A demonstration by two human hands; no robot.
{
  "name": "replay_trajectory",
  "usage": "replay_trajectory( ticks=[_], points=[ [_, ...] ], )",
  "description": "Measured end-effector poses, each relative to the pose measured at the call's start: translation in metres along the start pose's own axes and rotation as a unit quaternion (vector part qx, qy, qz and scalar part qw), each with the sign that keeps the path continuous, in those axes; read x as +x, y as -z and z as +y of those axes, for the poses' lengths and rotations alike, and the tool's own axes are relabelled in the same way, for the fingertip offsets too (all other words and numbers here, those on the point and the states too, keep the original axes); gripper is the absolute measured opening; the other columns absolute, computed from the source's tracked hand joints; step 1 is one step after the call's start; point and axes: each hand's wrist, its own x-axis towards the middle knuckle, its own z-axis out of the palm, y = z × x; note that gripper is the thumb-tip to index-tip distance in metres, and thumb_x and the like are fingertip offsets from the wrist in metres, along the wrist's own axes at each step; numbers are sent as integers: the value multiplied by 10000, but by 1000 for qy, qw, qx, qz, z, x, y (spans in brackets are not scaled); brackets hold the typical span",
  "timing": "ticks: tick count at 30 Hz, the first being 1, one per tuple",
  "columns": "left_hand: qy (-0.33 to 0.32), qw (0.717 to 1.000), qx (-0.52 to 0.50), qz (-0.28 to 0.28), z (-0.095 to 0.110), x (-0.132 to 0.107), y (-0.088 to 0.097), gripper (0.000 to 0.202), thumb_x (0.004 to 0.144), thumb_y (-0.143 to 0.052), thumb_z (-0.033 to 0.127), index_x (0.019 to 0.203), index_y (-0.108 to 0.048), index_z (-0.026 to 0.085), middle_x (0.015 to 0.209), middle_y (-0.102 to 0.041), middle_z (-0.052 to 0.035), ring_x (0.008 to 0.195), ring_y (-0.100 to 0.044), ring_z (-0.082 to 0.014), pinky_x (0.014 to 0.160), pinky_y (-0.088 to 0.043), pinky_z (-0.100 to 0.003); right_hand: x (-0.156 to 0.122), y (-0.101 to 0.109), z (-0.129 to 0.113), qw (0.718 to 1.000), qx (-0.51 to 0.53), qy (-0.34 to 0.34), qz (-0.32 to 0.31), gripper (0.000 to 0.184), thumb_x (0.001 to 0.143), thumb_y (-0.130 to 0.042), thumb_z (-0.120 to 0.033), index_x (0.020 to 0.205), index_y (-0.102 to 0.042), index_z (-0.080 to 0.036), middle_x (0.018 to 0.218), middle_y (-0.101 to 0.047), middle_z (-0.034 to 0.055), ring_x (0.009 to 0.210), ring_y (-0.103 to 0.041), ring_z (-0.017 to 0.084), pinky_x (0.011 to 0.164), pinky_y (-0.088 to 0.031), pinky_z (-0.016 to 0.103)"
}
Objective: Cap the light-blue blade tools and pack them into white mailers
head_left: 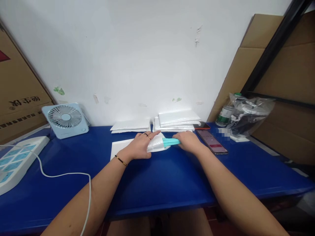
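Note:
My left hand (pixel 140 146) is closed on a white padded mailer (pixel 156 143), thumb below and fingers above, with the mailer's open end facing right. Part of a flat turquoise item (pixel 171 142) sticks out of that opening; its kind is not clear. My right hand (pixel 187 141) grips the outer end of the turquoise item, and its fingertips are partly hidden. Under my left wrist lies another flat white piece (pixel 119 148) on the blue table. Just behind my hands are a low white mailer stack (pixel 131 125) and a taller mailer stack (pixel 179 117).
A phone (pixel 213 142) lies right of my right hand, with a dark red-edged device (pixel 202 125) behind it. Further right stand a bottle (pixel 224 116) and a clear plastic bag (pixel 248 118). At left are a fan (pixel 66 120), a power strip (pixel 22 160) and a white cable (pixel 66 174).

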Motion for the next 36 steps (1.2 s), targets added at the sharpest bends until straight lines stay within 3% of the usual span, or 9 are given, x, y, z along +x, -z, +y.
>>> replay_trajectory(
  ticks=[5, 11, 18, 21, 25, 30, 33, 36],
  points=[
    [38, 999, -12, 27, -7, 1, 1, 979, 591, -607, 216, 1452, -143, 258, 1348, -431, -94, 1203, -430, -310, 998, -310, -395, -3, 9, -5, 998, -37, -6, 58, 192, 789, -495, -143, 926, -618, -196, 911, -666, 85, 885, -567, 226, 763, -288, 330],
    [76, 994, -17, 70, -8, 0, 7, 1008, 575, -648, 254, 1450, -148, 255, 1236, -462, -98, 1078, -502, -314, 943, -360, -403, -7, 16, -15, 990, -54, -36, 125, 254, 821, -469, -139, 1016, -624, -190, 934, -654, 102, 901, -507, 229, 774, -244, 346],
    [15, 999, 0, 40, 2, 1, 5, 1049, 541, -676, 258, 1446, -145, 263, 1177, -467, -89, 1160, -422, -320, 983, -310, -403, -3, 13, -28, 992, -47, 30, 117, 209, 871, -425, -156, 925, -625, -185, 901, -661, 99, 876, -514, 223, 784, -248, 356],
    [12, 1000, 2, 27, 8, 4, -3, 1043, 545, -676, 262, 1442, -145, 259, 1204, -468, -96, 1161, -428, -315, 968, -316, -394, -2, 11, -40, 991, -40, 43, 122, 258, 888, -387, -135, 1059, -579, -154, 895, -667, 118, 860, -551, 230, 773, -275, 358],
    [25, 1000, 11, 1, 12, 7, -14, 1035, 553, -673, 274, 1440, -143, 222, 1226, -482, -118, 1145, -449, -320, 933, -329, -394, -1, 8, -62, 996, -18, 24, 80, 395, 877, -394, -103, 1272, -407, -97, 835, -675, 127, 780, -615, 229, 742, -334, 342],
    [17, 998, 56, 21, 12, 7, -20, 989, 570, -669, 267, 1434, -187, 226, 1268, -480, -125, 1221, -388, -310, 1017, -230, -434, 1, 7, -80, 997, 76, -23, -15, 527, 768, -562, -123, 1266, -392, -87, 965, -663, 161, 827, -642, 259, 678, -409, 314],
    [-19, 998, 62, 14, 6, 4, -18, 918, 592, -651, 226, 1415, -245, 260, 1298, -469, -110, 1227, -393, -284, 1038, -205, -456, -6, 14, -73, 972, 223, 0, -72, 663, 657, -723, -302, 1233, -441, -134, 1014, -652, 122, 867, -627, 248, 646, -439, 281],
    [-46, 997, 51, -18, -1, -4, -9, 908, 593, -640, 171, 1408, -256, 277, 1330, -453, -98, 1258, -375, -274, 1058, -195, -471, -20, 21, -51, 932, 346, 22, -101, 748, 640, -723, -470, 1276, -438, -196, 988, -649, 62, 822, -618, 201, 645, -462, 265]
  ],
)
